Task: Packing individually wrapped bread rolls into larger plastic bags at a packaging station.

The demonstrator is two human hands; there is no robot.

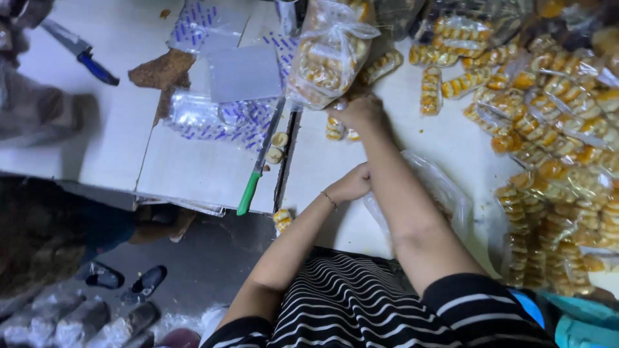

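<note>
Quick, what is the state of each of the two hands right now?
Left hand: closed in a fist on the edge of a clear plastic bag.
Right hand: closed over small stacks of biscuits on the table.

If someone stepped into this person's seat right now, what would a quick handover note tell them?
Right hand: stretched forward, resting on a few small round biscuits beside a filled clear bag; its grip is hidden.
Left hand: closed, at the mouth of an empty-looking clear bag near the table edge.
Done: many sealed biscuit packs piled to the right.
Left: loose biscuits on the table. A green-handled knife and flat printed bags lie to the left.
</note>
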